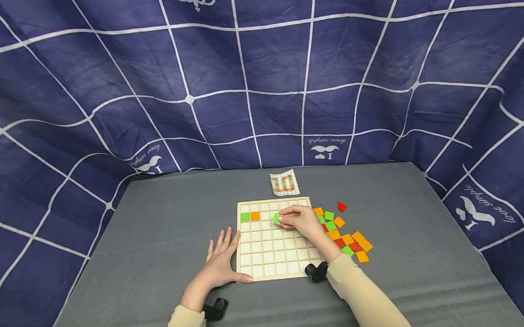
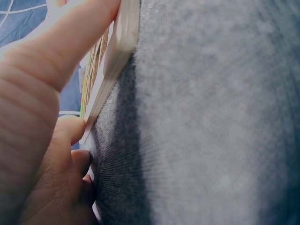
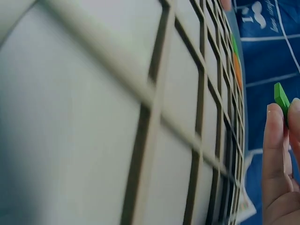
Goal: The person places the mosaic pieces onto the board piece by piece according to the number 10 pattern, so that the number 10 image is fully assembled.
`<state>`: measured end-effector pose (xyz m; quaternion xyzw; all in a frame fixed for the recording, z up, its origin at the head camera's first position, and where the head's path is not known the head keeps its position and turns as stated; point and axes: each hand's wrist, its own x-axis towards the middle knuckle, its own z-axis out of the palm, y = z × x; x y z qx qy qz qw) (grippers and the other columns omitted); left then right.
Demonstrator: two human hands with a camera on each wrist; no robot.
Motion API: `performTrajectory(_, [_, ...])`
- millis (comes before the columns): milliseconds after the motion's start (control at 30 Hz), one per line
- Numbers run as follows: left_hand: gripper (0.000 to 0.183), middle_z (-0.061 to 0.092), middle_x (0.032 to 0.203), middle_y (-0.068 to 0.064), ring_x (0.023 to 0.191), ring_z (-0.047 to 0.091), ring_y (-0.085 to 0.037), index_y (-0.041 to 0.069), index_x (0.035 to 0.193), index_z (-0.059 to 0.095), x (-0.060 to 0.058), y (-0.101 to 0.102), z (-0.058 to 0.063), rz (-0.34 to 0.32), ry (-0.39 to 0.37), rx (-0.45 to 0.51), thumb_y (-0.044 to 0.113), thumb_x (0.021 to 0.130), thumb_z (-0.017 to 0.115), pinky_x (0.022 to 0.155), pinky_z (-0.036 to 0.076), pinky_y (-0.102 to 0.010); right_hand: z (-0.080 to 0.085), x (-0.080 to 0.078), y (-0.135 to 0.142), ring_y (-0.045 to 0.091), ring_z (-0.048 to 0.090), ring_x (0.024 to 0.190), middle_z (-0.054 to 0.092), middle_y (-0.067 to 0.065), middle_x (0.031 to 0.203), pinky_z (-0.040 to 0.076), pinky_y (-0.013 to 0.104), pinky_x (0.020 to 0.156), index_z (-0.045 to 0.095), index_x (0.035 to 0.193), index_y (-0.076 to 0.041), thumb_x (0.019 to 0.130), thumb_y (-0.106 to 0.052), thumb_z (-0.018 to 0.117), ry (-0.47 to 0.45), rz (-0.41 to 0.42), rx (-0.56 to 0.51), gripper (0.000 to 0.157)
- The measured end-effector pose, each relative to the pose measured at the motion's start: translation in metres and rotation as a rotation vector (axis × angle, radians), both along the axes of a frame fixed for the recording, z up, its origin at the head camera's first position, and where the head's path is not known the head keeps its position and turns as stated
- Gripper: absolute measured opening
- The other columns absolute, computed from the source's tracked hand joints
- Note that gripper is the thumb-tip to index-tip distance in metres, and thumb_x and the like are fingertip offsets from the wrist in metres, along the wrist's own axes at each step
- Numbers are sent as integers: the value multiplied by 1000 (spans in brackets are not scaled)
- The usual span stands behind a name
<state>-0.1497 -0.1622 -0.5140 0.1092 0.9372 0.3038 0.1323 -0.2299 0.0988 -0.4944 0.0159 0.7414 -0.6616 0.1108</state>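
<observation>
While R fingers (image 1: pixel 290 210) pinch grn tile (image 1: pixel 276 218) (part hid), L fingers (image 1: pixel 227 238) wide at board (image 1: pixel 273 245), R side part-blocked.

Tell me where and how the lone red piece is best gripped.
Probably by two opposite edges, pinched from above by the nearer right hand, once free of the green tile. The red piece seems to lie flat, apart from the pile, so its edges look clear all round.

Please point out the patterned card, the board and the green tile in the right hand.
Patterned card (image 1: pixel 284 183): head view, its printed middle.
Board (image 1: pixel 269 257): head view, a bare square.
Green tile (image 3: pixel 281 97): right wrist view, its exposed middle.
</observation>
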Motion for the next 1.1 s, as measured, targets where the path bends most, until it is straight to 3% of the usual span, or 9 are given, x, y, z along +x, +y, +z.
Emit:
performTrajectory(333, [130,5,165,-19,153,-2,-39,8,158,19,0,1,1,8,-9,-12,50,59,92,120,-5,-61,-4,-4,-35,16,74,78,74,19,104,61,26,72,75,105,1,88,-1,70,52,53,103,18])
performTrajectory(733, [130,5,165,-19,153,-2,-39,8,158,20,-1,1,0,-2,0,-4,52,58,91,120,-5,-61,-3,-9,-54,11,69,75,76,7,89,55,25,68,77,98,-7,89,-2,67,262,170,440,14])
performTrajectory(933, [130,6,165,-19,153,-2,-39,8,158,20,-1,2,0,1,-4,-6,52,58,92,120,-5,-61,-3,-9,-57,10,60,73,75,6,92,52,25,70,77,94,-7,88,-1,66,297,203,502,14])
performTrajectory(1100, [130,6,165,-20,153,-2,-39,7,158,20,-1,2,1,1,-6,-2,51,58,92,120,-5,-61,-2,-9,-60,17,65,87,73,8,100,55,29,77,78,94,-8,90,-2,66,325,225,556,15])
